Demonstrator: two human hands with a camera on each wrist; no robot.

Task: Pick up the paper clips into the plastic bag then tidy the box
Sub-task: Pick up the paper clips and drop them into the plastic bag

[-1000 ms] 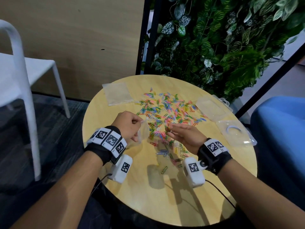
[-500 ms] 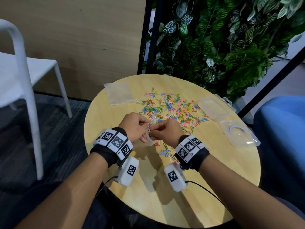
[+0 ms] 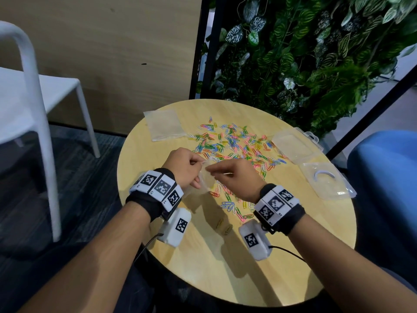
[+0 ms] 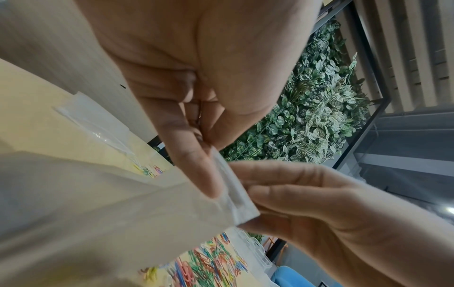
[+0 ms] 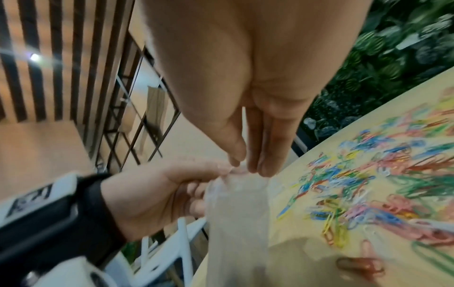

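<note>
A small clear plastic bag [image 3: 206, 181] hangs above the round wooden table [image 3: 293, 256], held at its mouth by both hands. My left hand [image 3: 198, 163] pinches the bag's left rim between thumb and forefinger, which the left wrist view shows close up on the bag's rim [image 4: 230, 194]. Opposite it, my right hand [image 3: 211, 171] pinches the other rim, thumb and fingers meeting at the bag's top [image 5: 245, 167]. Several coloured paper clips [image 3: 232, 143] lie scattered across the table beyond and under the hands. What is inside the bag cannot be made out.
A second flat plastic bag [image 3: 163, 125] lies at the table's far left. An open clear plastic box [image 3: 295, 143] and its other half [image 3: 327, 179] lie at the right edge. A white chair [image 3: 33, 98] stands to the left, a plant wall [image 3: 304, 53] behind, a blue seat [image 3: 383, 177] to the right.
My right hand left the clip pile and came over to the bag held by my left hand. Both hands now pinch the bag's mouth, a little further up the table.
</note>
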